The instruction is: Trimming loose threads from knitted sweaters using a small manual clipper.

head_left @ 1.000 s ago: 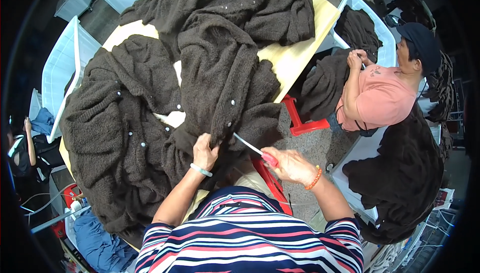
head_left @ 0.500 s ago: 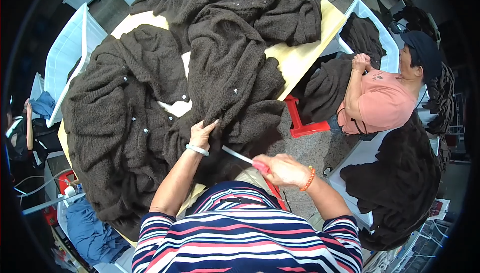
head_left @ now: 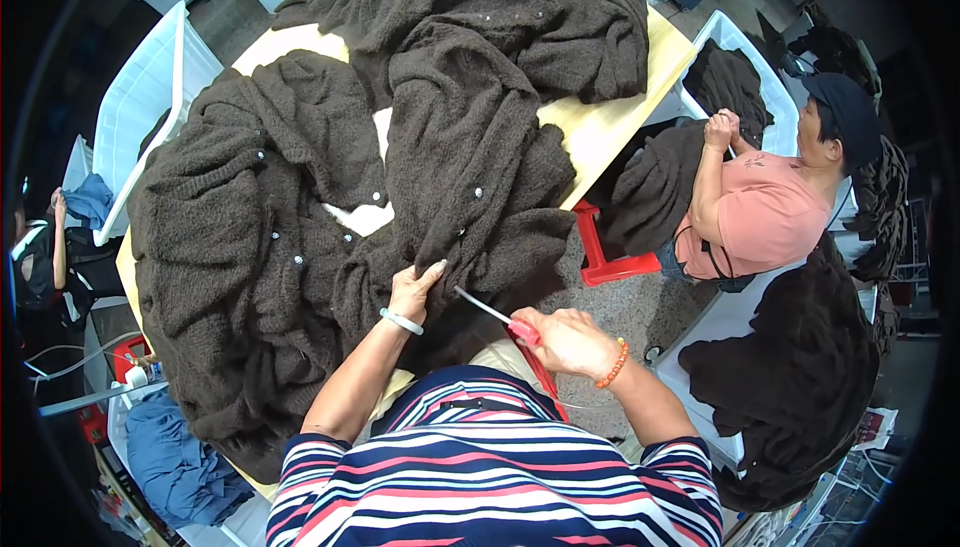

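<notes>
A dark brown knitted garment (head_left: 465, 147) with shiny buttons lies bunched before me, part of a larger heap. My left hand (head_left: 413, 292), with a pale bangle at its wrist, pinches its near edge between thumb and fingers. To the right, my right hand (head_left: 572, 340) is closed around red-handled scissors (head_left: 486, 306). Their slim metal blades point up and left toward the pinched cloth, with the tip a little short of my left thumb. The fingers partly hide the handle.
More brown knitwear (head_left: 240, 247) covers the yellowish table (head_left: 600, 142). Beyond its right side a person in a pink shirt (head_left: 765, 212) stands near a red stool (head_left: 618, 267) and a white bin (head_left: 780, 97). White bins (head_left: 150, 97) and blue cloth (head_left: 180, 462) are at left.
The view has shifted slightly, so the scene sits a little lower and to the right. My left hand still pinches the garment; the right still holds the scissors, their blades now sharper.
</notes>
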The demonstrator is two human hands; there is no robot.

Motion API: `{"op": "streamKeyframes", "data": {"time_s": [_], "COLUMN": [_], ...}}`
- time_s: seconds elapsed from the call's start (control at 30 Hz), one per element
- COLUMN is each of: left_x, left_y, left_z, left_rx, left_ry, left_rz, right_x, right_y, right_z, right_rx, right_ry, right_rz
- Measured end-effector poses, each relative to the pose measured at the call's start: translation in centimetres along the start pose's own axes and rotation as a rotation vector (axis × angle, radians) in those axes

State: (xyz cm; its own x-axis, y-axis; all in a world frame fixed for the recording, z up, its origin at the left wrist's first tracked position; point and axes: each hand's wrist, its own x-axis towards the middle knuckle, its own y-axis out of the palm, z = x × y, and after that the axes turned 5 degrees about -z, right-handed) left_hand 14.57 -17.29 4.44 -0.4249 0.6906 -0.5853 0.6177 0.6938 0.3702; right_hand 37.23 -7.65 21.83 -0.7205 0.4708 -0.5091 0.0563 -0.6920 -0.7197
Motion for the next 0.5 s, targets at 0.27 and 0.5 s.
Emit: {"op": "streamKeyframes", "data": {"time_s": [0.27, 0.5], "left_x": [-0.2, 0.5], "left_y": [-0.1, 0.6], "left_z": [-0.6, -2.1], "left_rx": [-0.031, 0.461], "left_ry": [-0.03, 0.323], "left_rz": [-0.001, 0.011], "right_x": [0.8, 1.7], "right_y": [-1.9, -3.0], "right_z": [0.3, -2.2], "right_rx": [-0.027, 0.107], "right_ry": [-0.01, -0.165], "right_rz": [0.024, -0.079]}}
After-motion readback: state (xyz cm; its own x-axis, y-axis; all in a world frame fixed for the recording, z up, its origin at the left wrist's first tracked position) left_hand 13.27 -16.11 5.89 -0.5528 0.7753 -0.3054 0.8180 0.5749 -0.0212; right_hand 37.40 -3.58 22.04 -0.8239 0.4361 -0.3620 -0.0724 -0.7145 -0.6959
